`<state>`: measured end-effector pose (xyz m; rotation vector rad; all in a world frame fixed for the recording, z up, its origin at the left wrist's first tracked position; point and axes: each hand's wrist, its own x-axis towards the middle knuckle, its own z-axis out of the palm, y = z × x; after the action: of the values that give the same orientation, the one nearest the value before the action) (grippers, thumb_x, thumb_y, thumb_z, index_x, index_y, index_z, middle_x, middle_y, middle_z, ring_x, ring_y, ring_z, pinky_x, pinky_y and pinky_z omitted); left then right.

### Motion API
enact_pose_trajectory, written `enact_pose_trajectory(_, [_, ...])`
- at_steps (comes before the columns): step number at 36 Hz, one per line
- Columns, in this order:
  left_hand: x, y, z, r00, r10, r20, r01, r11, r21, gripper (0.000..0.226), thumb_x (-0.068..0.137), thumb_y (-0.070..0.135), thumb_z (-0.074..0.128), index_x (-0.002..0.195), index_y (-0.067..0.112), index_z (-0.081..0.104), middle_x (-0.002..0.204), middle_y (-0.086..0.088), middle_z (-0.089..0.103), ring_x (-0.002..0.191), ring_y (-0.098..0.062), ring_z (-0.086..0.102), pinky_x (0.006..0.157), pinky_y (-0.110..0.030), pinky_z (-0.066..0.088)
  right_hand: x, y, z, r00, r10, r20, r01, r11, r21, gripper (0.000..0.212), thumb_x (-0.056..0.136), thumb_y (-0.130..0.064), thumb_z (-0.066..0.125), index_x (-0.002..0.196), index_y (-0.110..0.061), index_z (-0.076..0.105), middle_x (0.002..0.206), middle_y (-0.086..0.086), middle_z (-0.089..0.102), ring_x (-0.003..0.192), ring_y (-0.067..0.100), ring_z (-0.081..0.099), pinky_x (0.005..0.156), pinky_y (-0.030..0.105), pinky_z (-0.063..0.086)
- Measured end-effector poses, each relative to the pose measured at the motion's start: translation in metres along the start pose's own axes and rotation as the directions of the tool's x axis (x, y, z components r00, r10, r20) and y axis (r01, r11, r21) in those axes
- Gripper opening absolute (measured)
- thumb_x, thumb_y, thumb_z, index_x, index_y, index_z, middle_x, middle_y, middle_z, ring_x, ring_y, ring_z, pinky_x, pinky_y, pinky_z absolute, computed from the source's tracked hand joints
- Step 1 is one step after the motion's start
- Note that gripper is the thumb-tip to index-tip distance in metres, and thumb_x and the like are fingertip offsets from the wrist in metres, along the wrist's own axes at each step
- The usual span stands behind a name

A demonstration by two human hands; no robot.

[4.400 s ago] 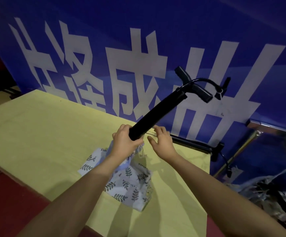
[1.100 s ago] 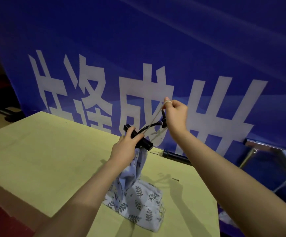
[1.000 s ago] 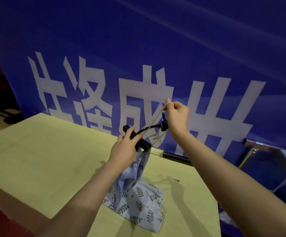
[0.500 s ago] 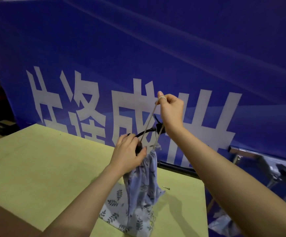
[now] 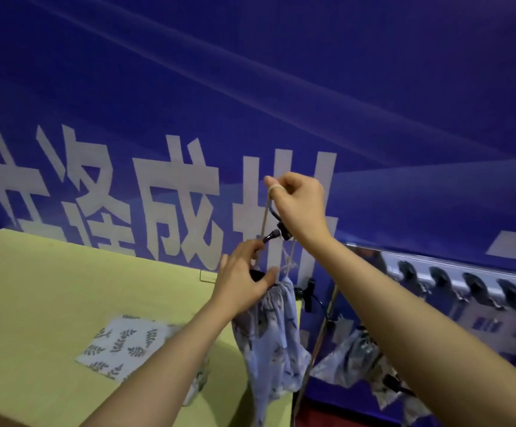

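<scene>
Your L hand (image 5: 241, 282) grips the gathered neck of the leaf-print drawstring pouch (image 5: 269, 343). The black pump (image 5: 273, 235) is inside, only its hose end poking out. R hand (image 5: 301, 204) pulls the drawstring (image 5: 264, 217) up, looped round a finger. Vs 0.5 s ago, the pouch now hangs off the table (image 5: 50, 288) edge.

At frame centre the left hand (image 5: 244, 283) grips the gathered neck of a leaf-print drawstring bag (image 5: 270, 343), which hangs by the right end of the yellow bench (image 5: 50, 288). Above it the right hand (image 5: 301, 204) holds the cord (image 5: 264, 221), looped over its forefinger. A second bag (image 5: 127, 343) lies flat at lower left.
</scene>
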<state>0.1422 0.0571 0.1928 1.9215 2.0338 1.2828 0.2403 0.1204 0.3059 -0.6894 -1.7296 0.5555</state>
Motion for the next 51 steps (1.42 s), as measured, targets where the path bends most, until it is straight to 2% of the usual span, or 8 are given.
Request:
enact_pose_trajectory(7, [-0.018, 0.056, 0.058, 0.981, -0.022, 0.194, 0.036, 0.997, -0.071, 0.046, 0.086, 0.049, 0.060, 0.119, 0.024, 0.039, 0.103, 0.004, 0.051, 0.084, -0.022, 0.058, 0.067, -0.032, 0.045, -0.025, 0.025, -0.064, 0.996, 0.086, -0.017, -0.086, 0.996, 0.027, 0.038, 0.091, -0.019, 0.061, 0.067, 0.011, 0.059, 0.046, -0.002, 0.039, 0.043, 0.004, 0.036, 0.049, 0.009, 0.033])
enact_pose_trajectory(12, [-0.030, 0.083, 0.105, 0.976, -0.124, 0.177, 0.164, 0.959, -0.232, 0.057, 0.077, 0.043, 0.072, 0.107, 0.028, 0.026, 0.092, 0.007, 0.047, 0.087, -0.022, 0.057, 0.073, -0.036, 0.047, -0.050, 0.042, -0.101, 0.988, 0.156, 0.000, -0.156, 0.984, 0.083, 0.037, 0.092, -0.017, 0.061, 0.069, 0.012, 0.062, 0.042, -0.007, 0.042, 0.037, 0.001, 0.039, 0.046, 0.007, 0.034])
enact_pose_trajectory(18, [-0.035, 0.108, 0.146, 0.942, -0.094, 0.323, 0.115, 0.992, -0.047, 0.034, 0.082, 0.044, 0.065, 0.110, 0.028, 0.053, 0.065, 0.007, 0.045, 0.083, -0.028, 0.060, 0.071, -0.038, 0.043, -0.078, 0.064, -0.137, 0.977, 0.193, 0.093, -0.200, 0.977, 0.068, 0.038, 0.091, -0.020, 0.061, 0.062, 0.004, 0.059, 0.043, -0.009, 0.041, 0.041, 0.004, 0.037, 0.048, 0.013, 0.033])
enact_pose_trajectory(20, [-0.036, 0.115, 0.156, 0.939, -0.102, 0.328, 0.102, 0.995, 0.017, 0.020, 0.086, 0.045, 0.061, 0.093, 0.026, 0.061, 0.075, 0.004, 0.055, 0.094, -0.030, 0.056, 0.077, -0.037, 0.041, -0.086, 0.068, -0.144, 0.973, 0.207, 0.104, -0.216, 0.973, 0.084, 0.038, 0.092, -0.020, 0.061, 0.064, 0.006, 0.060, 0.043, -0.009, 0.042, 0.041, 0.003, 0.037, 0.048, 0.015, 0.037])
enact_pose_trajectory(23, [-0.041, 0.117, 0.176, 0.915, -0.184, 0.359, 0.148, 0.981, 0.126, 0.036, 0.088, 0.051, 0.054, 0.101, 0.019, 0.065, 0.110, -0.005, 0.058, 0.110, -0.030, 0.048, 0.086, -0.037, 0.038, -0.094, 0.072, -0.151, 0.969, 0.217, 0.117, -0.230, 0.967, 0.106, 0.036, 0.092, -0.017, 0.060, 0.063, 0.003, 0.060, 0.048, 0.001, 0.047, 0.044, 0.004, 0.039, 0.051, 0.018, 0.041])
enact_pose_trajectory(26, [-0.050, 0.118, 0.186, 0.919, -0.249, 0.307, 0.233, 0.969, 0.087, 0.042, 0.085, 0.050, 0.059, 0.103, 0.012, 0.053, 0.114, -0.007, 0.053, 0.113, -0.028, 0.042, 0.093, -0.037, 0.035, -0.100, 0.077, -0.158, 0.966, 0.240, 0.098, -0.251, 0.960, 0.124, 0.035, 0.092, -0.015, 0.060, 0.060, -0.003, 0.059, 0.049, 0.002, 0.049, 0.045, 0.004, 0.041, 0.051, 0.010, 0.036])
enact_pose_trajectory(33, [-0.056, 0.106, 0.188, 0.909, -0.068, 0.411, -0.049, 0.962, 0.268, 0.036, 0.095, 0.045, 0.042, 0.101, 0.025, 0.070, 0.148, 0.001, 0.026, 0.139, -0.023, 0.017, 0.112, -0.038, 0.016, -0.107, 0.088, -0.163, 0.955, 0.292, -0.045, -0.282, 0.947, 0.153, 0.034, 0.093, -0.011, 0.058, 0.063, 0.005, 0.060, 0.040, -0.011, 0.043, 0.040, 0.002, 0.037, 0.051, 0.008, 0.033])
enact_pose_trajectory(51, [-0.045, 0.106, 0.236, 0.800, -0.138, 0.584, -0.048, 0.955, 0.291, 0.039, 0.092, 0.051, 0.045, 0.111, 0.023, 0.063, 0.147, 0.001, 0.025, 0.135, -0.028, 0.020, 0.107, -0.040, 0.019, -0.112, 0.140, -0.179, 0.891, 0.403, -0.209, -0.402, 0.914, 0.051, 0.040, 0.092, -0.013, 0.060, 0.060, 0.009, 0.055, 0.039, -0.006, 0.034, 0.036, 0.003, 0.028, 0.048, 0.007, 0.034])
